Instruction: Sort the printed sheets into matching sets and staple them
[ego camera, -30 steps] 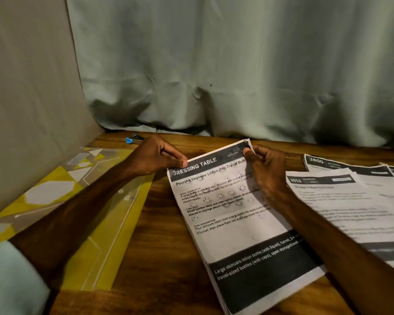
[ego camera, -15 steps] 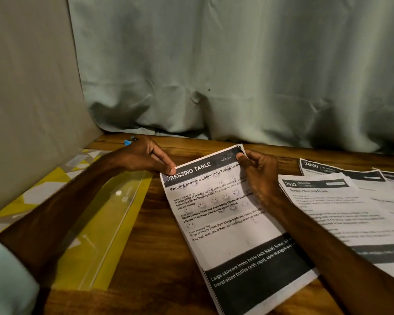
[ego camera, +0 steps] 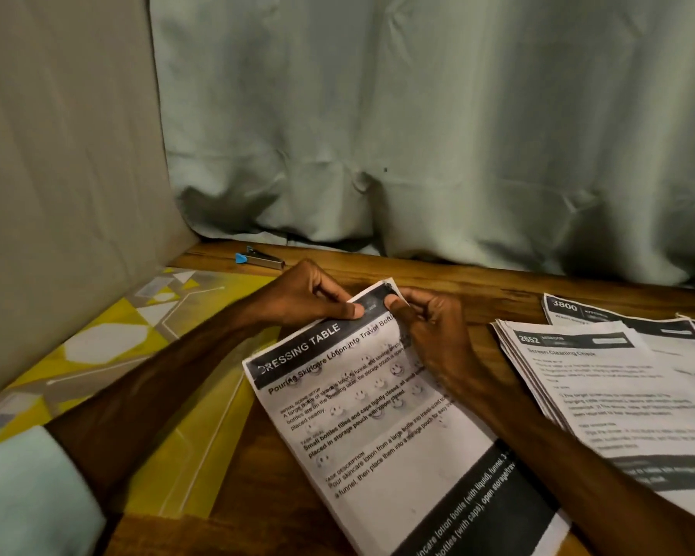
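both hands, left hand (ego camera: 309, 298) and right hand (ego camera: 426, 323), pinch the top corner of the "dressing table" stack (ego camera: 378, 427); sorted piles (ego camera: 618, 395) lie beside it, and the stapler (ego camera: 259, 258) looks untouched.

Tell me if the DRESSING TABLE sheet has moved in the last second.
Yes. The sheet has swung left, its top edge closer to the blue tool.

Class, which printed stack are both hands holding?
The DRESSING TABLE stack, its top corner pinched by the left hand and right hand; the 2652 stack and 3800 stack lie unheld.
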{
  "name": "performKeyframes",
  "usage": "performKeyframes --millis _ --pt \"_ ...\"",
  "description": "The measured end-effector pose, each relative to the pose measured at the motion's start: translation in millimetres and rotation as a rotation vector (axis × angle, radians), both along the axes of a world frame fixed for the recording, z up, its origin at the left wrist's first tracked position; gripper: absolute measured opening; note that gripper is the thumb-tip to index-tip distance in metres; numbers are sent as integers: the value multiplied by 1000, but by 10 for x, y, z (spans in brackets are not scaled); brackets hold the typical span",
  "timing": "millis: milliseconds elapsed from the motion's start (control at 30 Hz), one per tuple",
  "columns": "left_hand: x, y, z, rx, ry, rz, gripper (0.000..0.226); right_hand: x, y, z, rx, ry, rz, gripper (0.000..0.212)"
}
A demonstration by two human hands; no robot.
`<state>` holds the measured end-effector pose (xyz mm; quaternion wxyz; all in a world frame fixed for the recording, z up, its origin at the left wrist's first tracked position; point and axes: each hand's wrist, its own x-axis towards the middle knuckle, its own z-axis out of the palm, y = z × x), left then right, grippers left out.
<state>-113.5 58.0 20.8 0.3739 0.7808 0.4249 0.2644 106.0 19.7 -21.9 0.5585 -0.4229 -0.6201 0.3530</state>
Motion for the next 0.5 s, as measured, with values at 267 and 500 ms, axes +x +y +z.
performKeyframes --millis 267,500 --pt "-12 -22 -20 -96 -87 89 24 -88 -32 7 -67 18 68 17" --pt "-133 87 -174 -147 -126 123 25 -281 167 196 72 -339 -152 26"
